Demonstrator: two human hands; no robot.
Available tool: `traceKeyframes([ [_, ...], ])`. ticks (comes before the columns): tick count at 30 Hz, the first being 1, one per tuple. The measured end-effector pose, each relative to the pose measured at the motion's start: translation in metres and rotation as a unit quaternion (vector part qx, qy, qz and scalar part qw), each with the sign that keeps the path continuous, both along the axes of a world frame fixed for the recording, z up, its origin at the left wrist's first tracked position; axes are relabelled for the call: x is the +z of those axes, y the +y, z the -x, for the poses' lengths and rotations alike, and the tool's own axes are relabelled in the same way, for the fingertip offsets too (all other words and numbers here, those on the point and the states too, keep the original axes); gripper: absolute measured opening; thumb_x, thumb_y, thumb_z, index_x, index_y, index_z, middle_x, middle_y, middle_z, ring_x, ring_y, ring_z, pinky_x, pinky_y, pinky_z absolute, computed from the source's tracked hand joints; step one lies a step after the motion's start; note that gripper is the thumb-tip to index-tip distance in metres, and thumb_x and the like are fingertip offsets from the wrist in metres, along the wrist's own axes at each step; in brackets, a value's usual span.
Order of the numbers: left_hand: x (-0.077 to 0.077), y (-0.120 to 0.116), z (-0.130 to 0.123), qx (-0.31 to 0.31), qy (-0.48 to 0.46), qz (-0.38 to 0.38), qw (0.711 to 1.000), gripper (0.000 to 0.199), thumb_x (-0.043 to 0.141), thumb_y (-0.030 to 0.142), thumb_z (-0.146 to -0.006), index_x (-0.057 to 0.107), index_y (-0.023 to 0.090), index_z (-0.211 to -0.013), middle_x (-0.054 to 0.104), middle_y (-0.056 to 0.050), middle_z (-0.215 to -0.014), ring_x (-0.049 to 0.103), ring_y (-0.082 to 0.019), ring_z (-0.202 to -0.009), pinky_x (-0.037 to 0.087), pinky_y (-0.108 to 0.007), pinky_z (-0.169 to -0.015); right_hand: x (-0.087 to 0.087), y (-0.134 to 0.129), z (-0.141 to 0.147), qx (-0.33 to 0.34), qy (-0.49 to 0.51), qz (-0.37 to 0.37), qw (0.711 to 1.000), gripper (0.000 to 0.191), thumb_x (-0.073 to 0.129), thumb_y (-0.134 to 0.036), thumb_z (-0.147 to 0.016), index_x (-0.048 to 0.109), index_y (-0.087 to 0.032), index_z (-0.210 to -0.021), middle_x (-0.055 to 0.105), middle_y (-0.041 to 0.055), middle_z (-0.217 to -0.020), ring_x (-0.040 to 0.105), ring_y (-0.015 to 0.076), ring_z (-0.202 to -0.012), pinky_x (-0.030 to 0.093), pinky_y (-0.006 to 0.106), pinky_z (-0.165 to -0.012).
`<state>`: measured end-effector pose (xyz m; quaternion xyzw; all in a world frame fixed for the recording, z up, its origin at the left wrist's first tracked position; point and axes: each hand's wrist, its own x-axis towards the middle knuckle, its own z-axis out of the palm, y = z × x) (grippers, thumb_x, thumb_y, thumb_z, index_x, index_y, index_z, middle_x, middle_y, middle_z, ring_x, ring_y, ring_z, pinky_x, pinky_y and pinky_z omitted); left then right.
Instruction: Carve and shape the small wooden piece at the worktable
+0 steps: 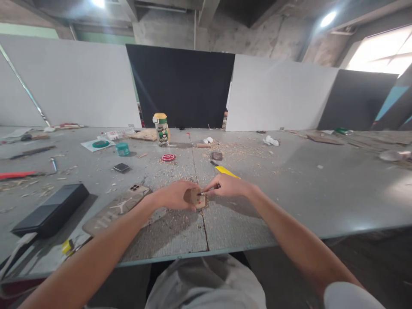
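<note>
A small tan wooden piece (200, 201) with a red mark and dark spots rests on the table over the seam between two boards. My left hand (178, 194) is closed around its left side, fingers along the edge. In my right hand (228, 185) a thin, dark-tipped tool (203, 193) is pinched, its tip touching or just above the wood; its exact kind is too small to tell. Wood crumbs lie about the piece. Just beyond my right hand lies a yellow-handled knife (225, 171). Left of my left hand is a phone in a patterned case (117, 209).
A black power bank (51, 210) with a cable sits at the left. Farther back stand a yellow-lidded bottle (162, 130), a teal jar (122, 149) and a red round tin (168, 157). A brown block (216, 156) lies among shavings. Upright panels (180, 86) border the table's far side.
</note>
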<state>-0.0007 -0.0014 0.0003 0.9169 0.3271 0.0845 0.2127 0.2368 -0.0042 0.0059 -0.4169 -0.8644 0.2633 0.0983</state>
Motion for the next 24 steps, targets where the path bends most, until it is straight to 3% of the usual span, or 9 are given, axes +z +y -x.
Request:
traceKeyframes([
  [3, 0.0, 0.001, 0.0, -0.019, -0.011, 0.003, 1.0, 0.045, 0.075, 0.042, -0.066, 0.064, 0.021, -0.105, 0.067, -0.004, -0.099, 0.061, -0.023, -0.09, 0.04, -0.028, -0.073, -0.002, 0.001, 0.0, -0.002, 0.004, -0.009, 1.0, 0.032, 0.062, -0.032, -0.085, 0.076, -0.021, -0.112, 0.076, 0.0055, -0.093, 0.058, 0.0156, -0.072, 0.039, 0.026, -0.064],
  [13, -0.002, 0.002, 0.0, -0.016, 0.006, -0.011, 1.0, 0.036, 0.075, 0.038, -0.064, 0.063, 0.019, -0.092, 0.064, -0.001, -0.08, 0.057, -0.018, -0.073, 0.034, -0.026, -0.062, -0.017, 0.0, 0.016, -0.008, 0.028, -0.053, 0.998, 0.032, 0.06, -0.033, -0.086, 0.076, -0.019, -0.109, 0.075, 0.0067, -0.084, 0.051, 0.0128, -0.063, 0.034, 0.026, -0.058],
  [20, -0.001, 0.002, 0.0, -0.021, -0.001, -0.015, 1.0, 0.038, 0.076, 0.038, -0.065, 0.065, 0.019, -0.096, 0.067, -0.002, -0.088, 0.06, -0.021, -0.08, 0.038, -0.028, -0.067, -0.021, 0.002, 0.017, -0.012, 0.027, -0.065, 0.997, 0.031, 0.061, -0.032, -0.086, 0.076, -0.021, -0.111, 0.076, 0.0059, -0.083, 0.053, 0.0128, -0.063, 0.033, 0.025, -0.058],
  [24, -0.005, 0.005, -0.001, -0.016, -0.014, -0.004, 1.0, 0.046, 0.076, 0.034, -0.064, 0.066, 0.021, -0.107, 0.07, -0.003, -0.097, 0.062, -0.022, -0.087, 0.039, -0.028, -0.071, -0.027, -0.004, 0.034, 0.004, 0.06, -0.099, 0.993, 0.03, 0.057, -0.026, -0.087, 0.076, -0.023, -0.11, 0.077, 0.0063, -0.096, 0.062, 0.0141, -0.072, 0.036, 0.024, -0.063],
])
